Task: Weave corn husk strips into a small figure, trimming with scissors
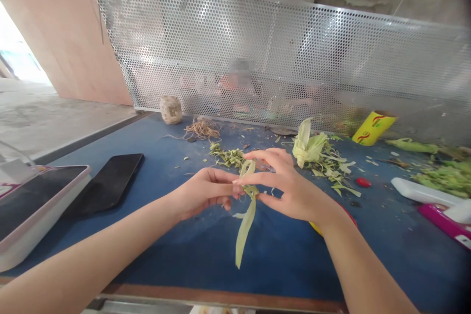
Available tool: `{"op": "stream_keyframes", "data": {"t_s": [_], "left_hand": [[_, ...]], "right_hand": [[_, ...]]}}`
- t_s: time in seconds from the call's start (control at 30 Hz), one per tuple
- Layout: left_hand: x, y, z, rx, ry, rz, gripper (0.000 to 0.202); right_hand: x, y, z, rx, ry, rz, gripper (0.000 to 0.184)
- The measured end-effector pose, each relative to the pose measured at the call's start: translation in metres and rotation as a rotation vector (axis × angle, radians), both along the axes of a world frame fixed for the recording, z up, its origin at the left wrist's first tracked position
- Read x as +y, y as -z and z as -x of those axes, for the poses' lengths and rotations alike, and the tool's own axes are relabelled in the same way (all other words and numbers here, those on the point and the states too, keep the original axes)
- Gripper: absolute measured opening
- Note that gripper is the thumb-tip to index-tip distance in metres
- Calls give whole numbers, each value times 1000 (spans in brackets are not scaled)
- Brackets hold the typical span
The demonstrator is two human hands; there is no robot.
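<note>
A pale green husk strip [246, 233] is bent into a small loop at its top, and its long tail hangs over the blue table [206, 260]. My left hand [209, 190] pinches the strip between thumb and fingertips at the base of the loop. From the other side, my right hand [285, 181] has its fingers around the loop and its thumb near the tail. Just behind the hands lies a twisted, knotted green braid [230, 157], partly hidden by my right fingers. How the strip is folded between the fingertips is hard to make out.
Right of my hands are a torn leafy husk bunch [309, 146], a red cap [363, 182] and a yellow tube [373, 128]. A black phone [110, 181] lies left. Twine [202, 129] and a twine roll [171, 109] sit before the perforated metal screen [221, 34].
</note>
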State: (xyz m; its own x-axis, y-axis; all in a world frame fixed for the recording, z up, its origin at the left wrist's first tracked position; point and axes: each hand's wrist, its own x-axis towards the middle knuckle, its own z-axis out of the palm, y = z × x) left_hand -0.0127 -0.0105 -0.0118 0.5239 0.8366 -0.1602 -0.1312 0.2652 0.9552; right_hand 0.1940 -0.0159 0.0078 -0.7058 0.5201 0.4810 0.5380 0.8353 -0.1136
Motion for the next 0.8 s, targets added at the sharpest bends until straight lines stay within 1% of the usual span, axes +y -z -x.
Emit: {"op": "stream_keyframes", "data": {"t_s": [0.17,0.27,0.33,0.43,0.53,0.6,0.67,0.7,0.77,0.8], "left_hand": [[-1,0,-1,30,13,1,13],[-2,0,-2,102,28,-69,14],[-3,0,-3,174,11,-136,13],[-4,-2,-3,263,-5,-244,9],[-5,-3,-3,277,1,-318,8],[-5,-2,-3,257,-2,-323,10],[-4,-1,-3,251,-1,-318,10],[-4,0,-3,252,5,-319,11],[-3,2,-3,255,9,-315,12],[-3,2,-3,246,2,-305,13]], "right_hand": [[4,4,2,62,-55,-85,20],[6,4,4,118,-89,-90,15],[6,5,7,143,-96,-46,14],[5,7,13,171,-63,82,13],[3,11,17,224,13,208,12],[3,14,18,295,76,297,22],[3,16,18,382,112,434,35],[3,17,19,417,107,527,39],[4,19,20,457,78,723,39],[4,19,22,470,65,797,38]]}}
